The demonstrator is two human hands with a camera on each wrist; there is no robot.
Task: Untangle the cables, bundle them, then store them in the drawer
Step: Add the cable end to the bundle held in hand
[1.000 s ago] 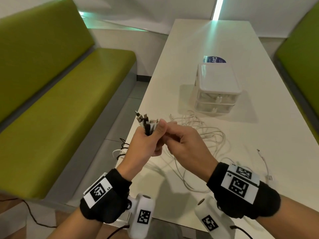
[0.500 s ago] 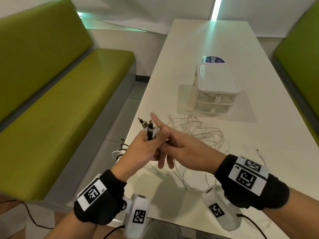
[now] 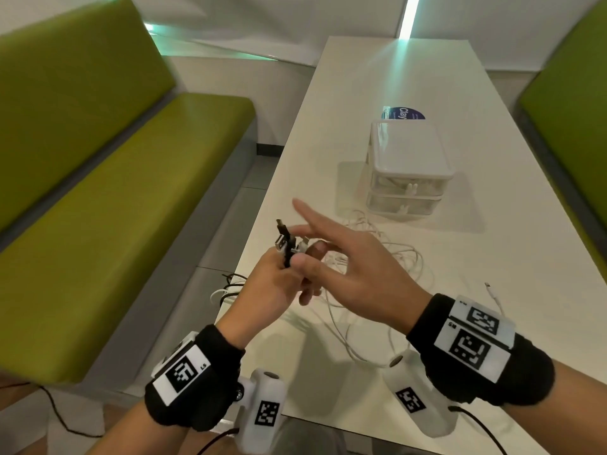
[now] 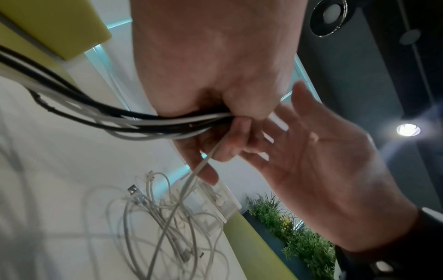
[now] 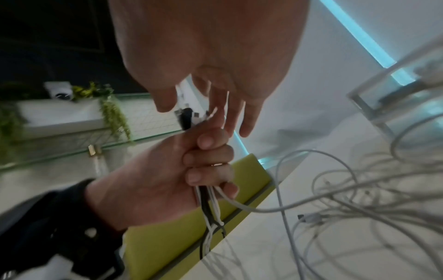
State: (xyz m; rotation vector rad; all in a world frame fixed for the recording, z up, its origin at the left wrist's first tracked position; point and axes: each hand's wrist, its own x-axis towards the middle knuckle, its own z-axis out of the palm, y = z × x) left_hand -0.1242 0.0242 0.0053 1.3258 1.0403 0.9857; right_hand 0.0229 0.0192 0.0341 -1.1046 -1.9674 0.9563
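My left hand (image 3: 272, 284) grips a bunch of black and white cable ends (image 3: 285, 244) upright above the table's left edge; their plugs stick out of the top of the fist. The cables (image 4: 143, 121) trail out below the fist (image 5: 167, 176). My right hand (image 3: 354, 274) hovers open right beside the fist, fingers spread, the index finger pointing away. A white cable (image 4: 199, 166) runs down past its fingers (image 4: 323, 161) to the tangle of white cables (image 3: 387, 257) on the table. The white two-drawer unit (image 3: 407, 172) stands behind the tangle, both drawers closed.
One loose white cable (image 3: 492, 292) lies on the white table (image 3: 361, 93) at the right. Black cables (image 3: 230, 280) hang over the table's left edge. A blue sticker (image 3: 403, 113) lies behind the drawers. Green benches (image 3: 115, 192) flank the table.
My right hand has let go of the plug ends and opened, its fingers spreading. The left hand keeps its hold on the bunch.
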